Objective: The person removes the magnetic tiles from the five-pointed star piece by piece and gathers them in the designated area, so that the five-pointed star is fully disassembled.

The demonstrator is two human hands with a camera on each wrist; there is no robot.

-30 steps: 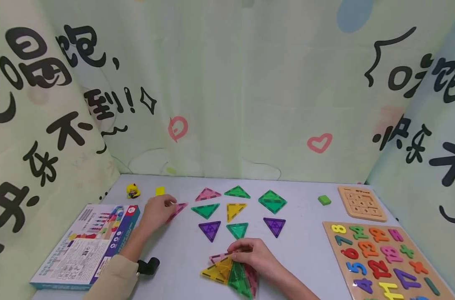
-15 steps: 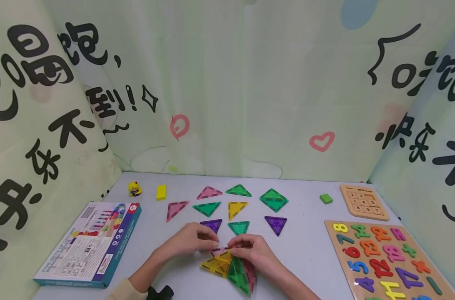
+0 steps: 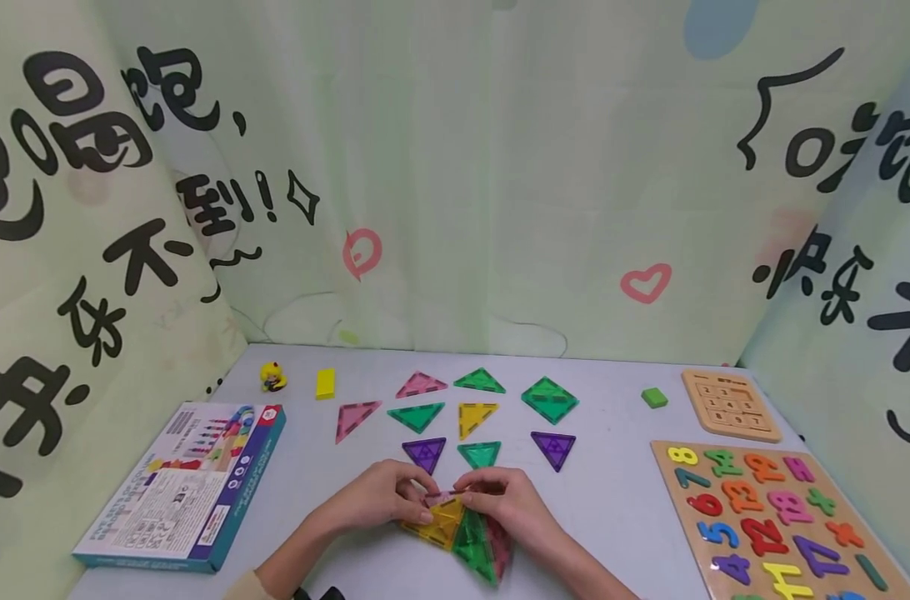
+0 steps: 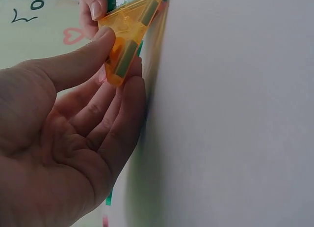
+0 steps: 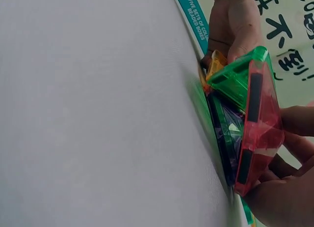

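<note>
A small built shape of translucent magnetic triangle tiles stands near the front of the table, between both hands. Its yellow tile (image 3: 446,523) faces left, a green tile (image 3: 473,546) the front, and a pink tile (image 3: 500,546) the right. My left hand (image 3: 383,500) pinches the left side; in the left wrist view the thumb (image 4: 93,55) lies on the yellow tile, fingers curled behind. With bent fingers, my right hand (image 3: 511,504) grips the top and right side. The right wrist view shows the pink tile (image 5: 262,128) close to that hand, with a dark purple tile (image 5: 223,133) underneath.
Loose triangle tiles lie behind the hands, among them a pink one (image 3: 356,419) and a purple one (image 3: 553,450). A boxed set (image 3: 177,483) lies left, a wooden number board (image 3: 781,521) right. Farther back are a yellow block (image 3: 325,384), a toy figure (image 3: 272,377) and a green block (image 3: 654,397).
My left hand has left the loose pink triangle at the back left, come forward and right to the built shape, and brought its thumb down onto the yellow tile. The right hand stays there.
</note>
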